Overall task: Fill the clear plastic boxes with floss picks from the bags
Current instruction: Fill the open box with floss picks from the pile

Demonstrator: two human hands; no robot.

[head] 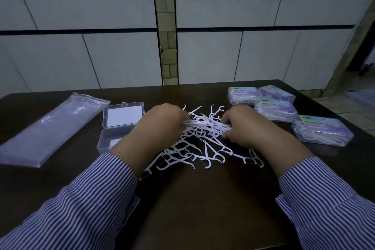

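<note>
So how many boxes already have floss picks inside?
4, all closed, at the table's right side: two side by side at the back, one in front of them, one nearest. None look hidden.

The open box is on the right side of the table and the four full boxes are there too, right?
Not quite. The head view shows the open box on the left side of the table, beside the left hand. The four full boxes are on the right.

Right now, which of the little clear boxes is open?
The clear plastic box left of the left hand, beside the empty bag. Its lid is flipped up and it holds no floss picks; the four boxes on the right are closed and full.
</note>
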